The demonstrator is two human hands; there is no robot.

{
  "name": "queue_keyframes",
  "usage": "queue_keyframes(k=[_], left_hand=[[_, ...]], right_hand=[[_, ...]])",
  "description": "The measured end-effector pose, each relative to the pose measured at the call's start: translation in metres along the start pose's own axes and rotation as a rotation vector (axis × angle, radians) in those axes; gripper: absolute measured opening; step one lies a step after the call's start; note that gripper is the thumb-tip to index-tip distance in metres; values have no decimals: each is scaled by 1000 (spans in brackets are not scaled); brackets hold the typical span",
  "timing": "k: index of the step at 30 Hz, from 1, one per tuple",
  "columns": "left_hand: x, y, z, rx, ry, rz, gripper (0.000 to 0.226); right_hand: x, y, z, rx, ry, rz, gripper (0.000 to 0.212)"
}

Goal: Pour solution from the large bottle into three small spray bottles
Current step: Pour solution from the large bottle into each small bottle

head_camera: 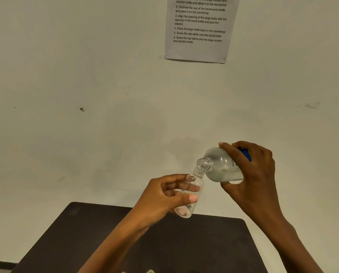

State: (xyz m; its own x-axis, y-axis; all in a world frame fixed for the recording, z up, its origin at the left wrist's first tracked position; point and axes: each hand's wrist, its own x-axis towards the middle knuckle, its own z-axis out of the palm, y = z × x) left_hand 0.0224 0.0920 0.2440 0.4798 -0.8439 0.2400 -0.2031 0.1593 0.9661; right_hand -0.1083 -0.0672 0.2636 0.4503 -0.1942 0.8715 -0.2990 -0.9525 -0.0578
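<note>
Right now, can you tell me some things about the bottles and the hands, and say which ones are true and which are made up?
1. The right hand holds the big bottle tipped over. True.
2. The left hand is empty. False: it holds the little bottle.
3. The big bottle's mouth sits just above the little bottle's mouth. True.
4. The little bottle has its cap on. False: its neck is open.
5. A paper with numbered steps hangs on the wall. True.
6. The little bottle stands on the dark table. False: it is held up in the air above it.
</note>
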Motion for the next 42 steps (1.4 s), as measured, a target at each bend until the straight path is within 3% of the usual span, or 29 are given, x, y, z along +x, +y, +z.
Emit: queue_keyframes(k=[42], left_hand=[[0, 2, 0, -34, -8, 6, 33]], right_hand=[[2, -1, -1, -5, -8, -8, 85]])
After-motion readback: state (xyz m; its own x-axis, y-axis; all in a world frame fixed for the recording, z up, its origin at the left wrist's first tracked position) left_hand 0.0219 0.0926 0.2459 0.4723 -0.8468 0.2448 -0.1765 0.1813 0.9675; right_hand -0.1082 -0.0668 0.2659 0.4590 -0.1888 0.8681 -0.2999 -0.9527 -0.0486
